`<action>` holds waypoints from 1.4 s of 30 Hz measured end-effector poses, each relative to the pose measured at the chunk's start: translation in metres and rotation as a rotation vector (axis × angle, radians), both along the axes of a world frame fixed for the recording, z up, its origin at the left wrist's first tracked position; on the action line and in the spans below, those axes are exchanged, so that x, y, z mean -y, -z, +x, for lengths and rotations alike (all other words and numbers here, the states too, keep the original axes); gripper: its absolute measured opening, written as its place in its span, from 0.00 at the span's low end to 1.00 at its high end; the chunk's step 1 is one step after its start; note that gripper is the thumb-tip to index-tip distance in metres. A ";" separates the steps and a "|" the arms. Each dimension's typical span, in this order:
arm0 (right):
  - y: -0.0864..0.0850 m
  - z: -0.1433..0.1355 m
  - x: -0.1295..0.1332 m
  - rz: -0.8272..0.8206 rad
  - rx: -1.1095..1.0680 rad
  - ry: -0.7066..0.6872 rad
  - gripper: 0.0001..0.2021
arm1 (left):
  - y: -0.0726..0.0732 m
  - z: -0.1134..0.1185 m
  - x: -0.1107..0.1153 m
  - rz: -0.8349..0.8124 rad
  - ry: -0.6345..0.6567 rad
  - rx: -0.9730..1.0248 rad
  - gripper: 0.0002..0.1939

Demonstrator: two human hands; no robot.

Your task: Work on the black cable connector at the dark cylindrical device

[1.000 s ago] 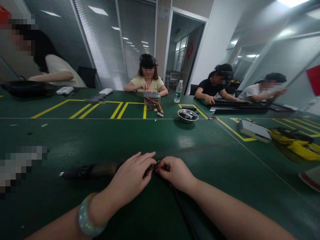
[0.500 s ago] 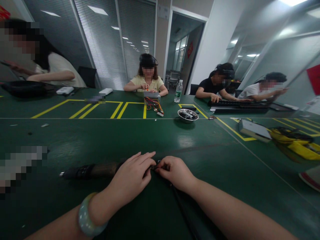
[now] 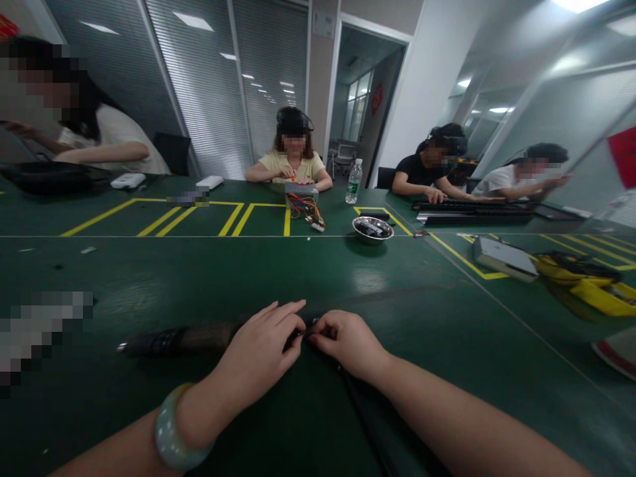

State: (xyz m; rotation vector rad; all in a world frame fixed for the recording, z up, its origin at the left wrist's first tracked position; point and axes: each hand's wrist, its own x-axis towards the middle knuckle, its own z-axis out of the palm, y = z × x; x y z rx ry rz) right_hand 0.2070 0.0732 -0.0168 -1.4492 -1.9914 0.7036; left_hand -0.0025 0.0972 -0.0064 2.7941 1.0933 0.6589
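- At 1 o'clock on the worktop [image 3: 238, 271], well apart from me, a metal bowl [image 3: 355, 231] holds dark pieces, one bearing a pale patch.
- Beyond it, also towards 1 o'clock, a clear bottle [image 3: 354, 185] with a green label stands upright; I cannot make out its contents.
- At 3 o'clock a yellow container [image 3: 593, 301] has dark contents, with black cables lying beside it.
- My right grip [image 3: 350, 341] is closed to a pinch, thumb and forefinger on a small dark piece [image 3: 310, 336].
- My left grip [image 3: 261, 344] curls low over the dark tool [image 3: 203, 339]; I cannot tell what its fingertips hold.
- The tool lies flat towards 9 o'clock of my left grip, silver tip outward, its near end covered.
- A dark strand [image 3: 365, 417] runs from beneath my right grip towards 5 o'clock, cut off below; whether it joins the tool is hidden.
- At 3 o'clock a pale, red-banded object [image 3: 616, 351] is cut off.
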 end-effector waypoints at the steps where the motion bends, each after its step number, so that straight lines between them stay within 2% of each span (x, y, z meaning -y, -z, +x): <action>1: 0.000 0.000 0.000 0.002 -0.001 0.001 0.00 | 0.000 0.000 0.000 -0.001 0.003 0.003 0.06; 7: -0.001 0.000 0.001 0.010 0.000 -0.010 0.01 | -0.001 -0.001 0.002 0.000 0.001 0.019 0.08; 12: -0.002 0.000 0.001 0.005 -0.002 -0.006 0.01 | -0.004 0.000 0.002 -0.010 -0.018 -0.002 0.05; 18: -0.003 0.000 0.002 -0.004 0.011 -0.007 0.01 | -0.007 0.000 0.002 -0.023 0.031 -0.011 0.07; 25: -0.002 -0.001 0.001 0.001 0.004 -0.005 0.01 | -0.006 0.000 0.003 0.003 -0.045 -0.009 0.06; 36: -0.004 -0.001 0.002 -0.005 0.004 -0.011 0.01 | -0.003 -0.003 0.001 -0.011 -0.006 0.032 0.12; 42: -0.005 -0.001 0.002 -0.014 0.002 -0.006 0.00 | -0.004 -0.002 0.001 -0.038 -0.044 0.059 0.07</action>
